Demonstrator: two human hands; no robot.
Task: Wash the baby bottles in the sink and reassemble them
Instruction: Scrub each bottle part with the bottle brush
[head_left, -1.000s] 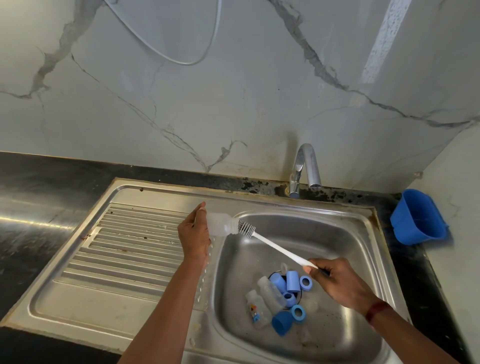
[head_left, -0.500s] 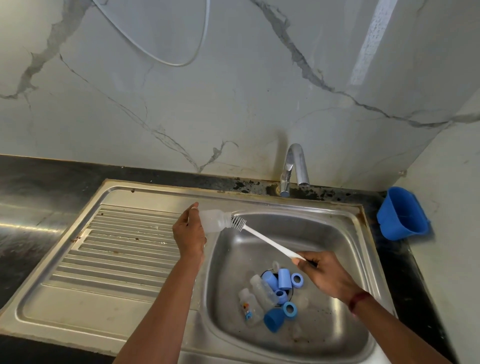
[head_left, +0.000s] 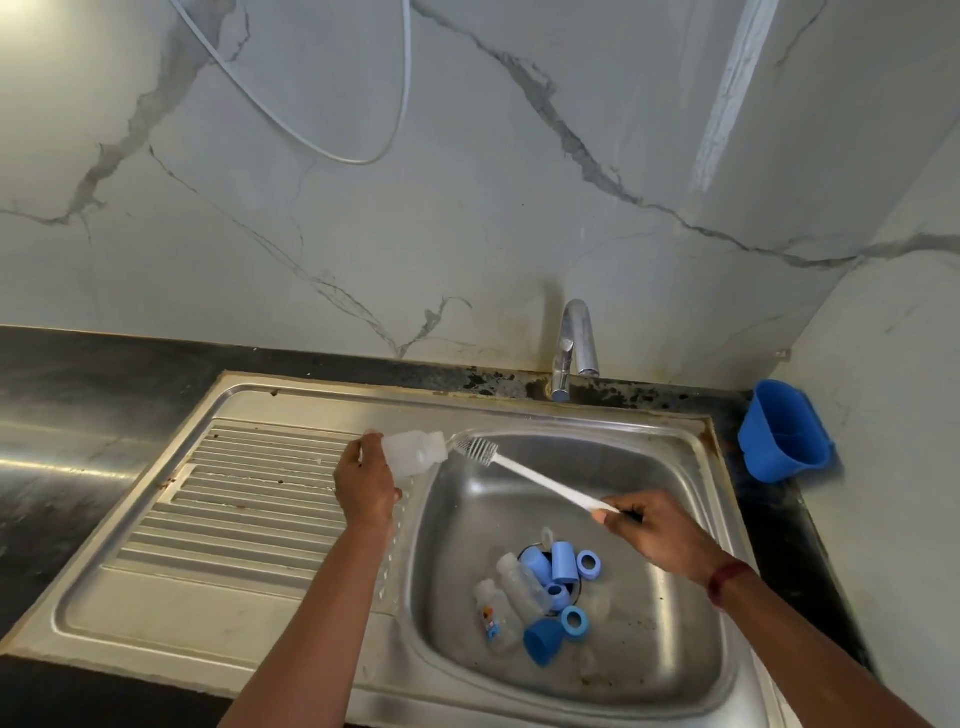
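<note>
From the head camera, looking down over the sink (head_left: 691, 467), the left hand (head_left: 363, 486) is wrapped around the base end of a cloudy plastic baby bottle (head_left: 413, 453), holding it above the ridge between the draining board (head_left: 249, 499) and the basin. The right hand (head_left: 652, 527) pinches the far end of a white bottle brush (head_left: 524, 475), whose bristled head sits just outside the bottle's mouth, close to it but not inside as far as I can tell. The bottle lies nearly level, its long axis running left to right, neck pointing right and slightly down toward the basin and the brush; the brush handle slants down from the bottle mouth toward the right hand. The risk I see is the grip: the bottle is probably wet, it is held only by its base, and a hard push from the brush could twist it loose, dropping it onto the loose parts by the drain (head_left: 540, 587). The thin pinch at the handle's tip gives little control, so the bristles could miss the narrow mouth. The tap (head_left: 574, 343) shows no water running, and more bottles, blue rings and caps lie in the basin unwashed.
</note>
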